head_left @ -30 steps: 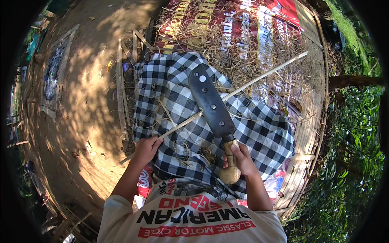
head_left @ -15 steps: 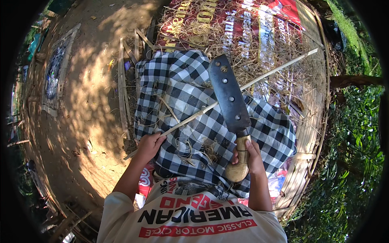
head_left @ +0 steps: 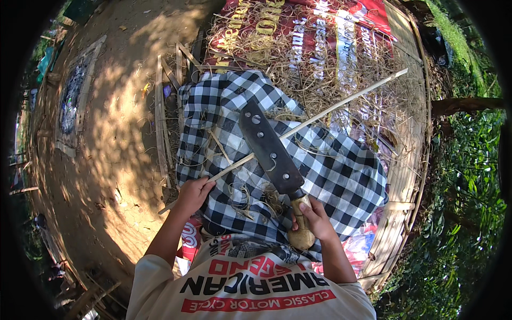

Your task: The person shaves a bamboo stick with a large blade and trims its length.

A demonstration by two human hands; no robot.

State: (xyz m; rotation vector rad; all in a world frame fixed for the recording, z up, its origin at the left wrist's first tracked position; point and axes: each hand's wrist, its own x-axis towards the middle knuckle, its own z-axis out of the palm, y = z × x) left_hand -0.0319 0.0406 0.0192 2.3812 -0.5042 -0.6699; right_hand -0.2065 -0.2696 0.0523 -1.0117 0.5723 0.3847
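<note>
Stick [head_left: 320, 116] slants through the frame's middle, gripped near its lower end by the closed left hand [head_left: 193, 197], perhaps to steady it, while the right hand [head_left: 316, 220], curled around a wooden handle [head_left: 301, 239], holds a big knife [head_left: 266, 145] over it.

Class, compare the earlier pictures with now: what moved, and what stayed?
Since half a second ago, the right hand has brought the knife left and down the picture; the stick shifted slightly that way. The left hand still holds the stick; the cloth stays.
</note>
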